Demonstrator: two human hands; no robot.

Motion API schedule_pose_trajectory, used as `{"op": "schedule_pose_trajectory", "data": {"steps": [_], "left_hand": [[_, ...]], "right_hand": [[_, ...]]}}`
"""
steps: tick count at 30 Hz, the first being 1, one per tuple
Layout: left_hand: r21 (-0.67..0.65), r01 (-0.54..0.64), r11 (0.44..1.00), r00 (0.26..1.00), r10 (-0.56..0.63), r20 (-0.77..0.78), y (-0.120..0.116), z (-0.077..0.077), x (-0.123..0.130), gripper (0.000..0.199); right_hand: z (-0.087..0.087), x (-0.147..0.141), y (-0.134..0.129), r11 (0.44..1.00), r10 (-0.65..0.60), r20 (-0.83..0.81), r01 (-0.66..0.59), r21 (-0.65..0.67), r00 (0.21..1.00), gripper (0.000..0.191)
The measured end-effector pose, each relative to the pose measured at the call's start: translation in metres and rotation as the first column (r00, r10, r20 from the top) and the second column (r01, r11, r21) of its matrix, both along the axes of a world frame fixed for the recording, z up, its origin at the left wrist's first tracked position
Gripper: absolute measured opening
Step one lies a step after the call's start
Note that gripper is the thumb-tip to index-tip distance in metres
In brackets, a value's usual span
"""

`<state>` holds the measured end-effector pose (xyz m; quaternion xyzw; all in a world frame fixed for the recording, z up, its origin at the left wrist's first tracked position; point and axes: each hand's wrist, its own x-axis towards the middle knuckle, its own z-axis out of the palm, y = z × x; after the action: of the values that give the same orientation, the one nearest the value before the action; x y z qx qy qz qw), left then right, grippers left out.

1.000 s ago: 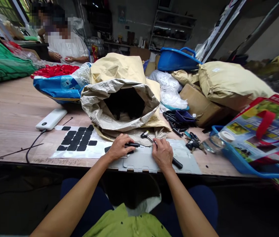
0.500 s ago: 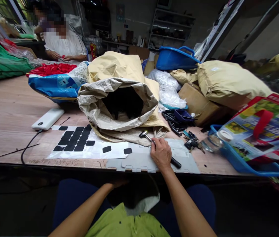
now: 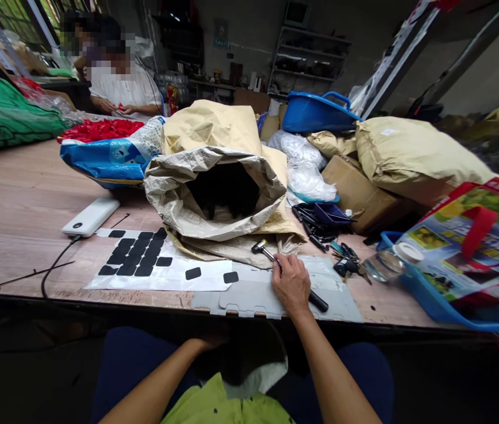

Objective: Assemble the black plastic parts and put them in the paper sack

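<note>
My right hand (image 3: 291, 284) is closed around the shaft of a small hammer (image 3: 319, 301). The hammer's metal head points up and left toward the sack, and its black handle end sticks out behind the hand. Beneath it is a grey sheet (image 3: 249, 297) at the table's front edge. My left hand (image 3: 212, 340) is below the tabletop near my lap; its fingers are lost in shadow. To the left lies a white sheet (image 3: 205, 284) bearing rows of black rounded patches (image 3: 134, 253). A paper-lined sack (image 3: 165, 194) opens toward me, its inside dark.
A white power bank (image 3: 92, 217) with a cable lies left. A blue bag of red pieces (image 3: 103, 129) stands behind it. To the right are black tools (image 3: 309, 221), keys (image 3: 346, 259), a clear bottle (image 3: 384, 265) and a blue basket (image 3: 439, 300). A co-worker (image 3: 123, 88) sits across.
The whole view has shifted slightly, with things sitting a little lower and further right. My right hand stays on the hammer, and the left remains under the table edge.
</note>
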<state>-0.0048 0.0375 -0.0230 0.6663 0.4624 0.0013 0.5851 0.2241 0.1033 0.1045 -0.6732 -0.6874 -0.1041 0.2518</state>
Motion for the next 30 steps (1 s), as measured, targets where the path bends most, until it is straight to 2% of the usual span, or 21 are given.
{"op": "schedule_pose_trajectory", "data": {"steps": [1, 3, 5, 7, 8, 9, 10, 11, 12, 13, 14, 15, 16, 19, 21, 23, 25, 26, 27, 28, 30], "left_hand": [[-0.022, 0.062, 0.998, 0.998, -0.062, -0.027, -0.001, 0.011, 0.001, 0.026], [-0.092, 0.289, 0.953, 0.957, -0.288, 0.021, -0.001, 0.049, 0.000, 0.029], [-0.123, 0.533, 0.837, 0.836, -0.498, 0.232, 0.009, 0.103, -0.006, 0.039], [-0.104, 0.540, 0.835, 0.773, -0.443, 0.455, 0.034, 0.159, -0.015, 0.048], [-0.058, 0.469, 0.881, 0.779, -0.382, 0.498, 0.052, 0.183, -0.020, 0.047], [0.014, 0.323, 0.946, 0.810, -0.284, 0.513, 0.074, 0.201, -0.025, 0.044], [0.108, 0.116, 0.987, 0.850, -0.155, 0.503, 0.097, 0.214, -0.029, 0.041], [0.225, -0.147, 0.963, 0.881, 0.024, 0.473, 0.121, 0.220, -0.032, 0.038], [0.355, -0.396, 0.847, 0.876, 0.233, 0.422, 0.145, 0.222, -0.034, 0.034], [0.485, -0.564, 0.669, 0.826, 0.440, 0.354, 0.167, 0.219, -0.036, 0.030], [0.595, -0.633, 0.496, 0.742, 0.608, 0.282, 0.186, 0.213, -0.037, 0.027], [0.677, -0.630, 0.381, 0.658, 0.725, 0.204, 0.202, 0.205, -0.038, 0.026], [0.726, -0.597, 0.341, 0.598, 0.792, 0.120, 0.213, 0.197, -0.038, 0.025], [0.743, -0.523, 0.418, 0.564, 0.823, -0.066, 0.228, 0.176, -0.039, 0.029], [0.740, -0.509, 0.439, 0.571, 0.816, -0.091, 0.227, 0.171, -0.040, 0.028], [0.761, -0.517, 0.392, 0.589, 0.808, -0.015, 0.220, 0.173, -0.043, 0.026], [0.785, -0.547, 0.291, 0.634, 0.756, 0.162, 0.206, 0.179, -0.045, 0.024], [0.785, -0.565, 0.254, 0.672, 0.693, 0.259, 0.196, 0.182, -0.046, 0.023], [0.778, -0.571, 0.260, 0.727, 0.601, 0.332, 0.184, 0.184, -0.047, 0.023], [0.770, -0.557, 0.311, 0.788, 0.490, 0.372, 0.170, 0.186, -0.047, 0.023], [0.752, -0.460, 0.473, 0.888, 0.275, 0.369, 0.143, 0.183, -0.045, 0.021]], "right_hand": [[0.000, 0.000, 0.000, 1.000, 0.000, 0.002, 0.000, -0.001, 1.000, 0.025], [0.000, 0.000, 0.001, 1.000, -0.003, 0.008, 0.003, -0.006, 1.000, 0.024], [0.000, 0.000, 0.001, 1.000, -0.005, 0.011, 0.005, -0.011, 1.000, 0.025], [0.001, -0.001, 0.001, 1.000, -0.007, 0.015, 0.007, -0.014, 1.000, 0.025], [0.001, -0.001, 0.001, 1.000, -0.009, 0.016, 0.009, -0.015, 1.000, 0.025], [0.001, -0.001, 0.001, 1.000, -0.010, 0.018, 0.011, -0.016, 1.000, 0.025], [0.002, -0.001, 0.000, 1.000, -0.011, 0.018, 0.011, -0.018, 1.000, 0.025], [0.002, -0.001, 0.000, 1.000, -0.011, 0.018, 0.012, -0.020, 1.000, 0.024], [0.002, -0.001, 0.000, 1.000, -0.011, 0.016, 0.011, -0.020, 1.000, 0.024], [0.003, -0.001, 0.000, 1.000, -0.010, 0.013, 0.010, -0.019, 1.000, 0.024], [0.003, -0.001, 0.000, 1.000, -0.009, 0.009, 0.009, -0.018, 1.000, 0.024], [0.003, -0.001, 0.000, 1.000, -0.009, 0.005, 0.009, -0.016, 1.000, 0.023], [0.003, -0.001, 0.000, 1.000, -0.009, 0.001, 0.009, -0.016, 1.000, 0.023], [0.003, 0.000, 0.001, 1.000, -0.011, -0.009, 0.010, -0.025, 1.000, 0.022], [0.003, 0.000, 0.001, 1.000, -0.011, -0.011, 0.011, -0.027, 1.000, 0.022], [0.003, 0.000, 0.001, 1.000, -0.011, -0.011, 0.011, -0.025, 1.000, 0.022], [0.003, 0.000, 0.001, 1.000, -0.011, -0.011, 0.011, -0.025, 1.000, 0.022], [0.003, 0.000, 0.001, 1.000, -0.012, -0.011, 0.012, -0.025, 1.000, 0.022], [0.002, 0.000, 0.001, 1.000, -0.013, -0.011, 0.013, -0.026, 1.000, 0.022], [0.002, 0.000, 0.001, 1.000, -0.014, -0.012, 0.014, -0.028, 1.000, 0.022], [0.002, 0.000, 0.001, 0.999, -0.015, -0.013, 0.015, -0.028, 1.000, 0.023]]}}
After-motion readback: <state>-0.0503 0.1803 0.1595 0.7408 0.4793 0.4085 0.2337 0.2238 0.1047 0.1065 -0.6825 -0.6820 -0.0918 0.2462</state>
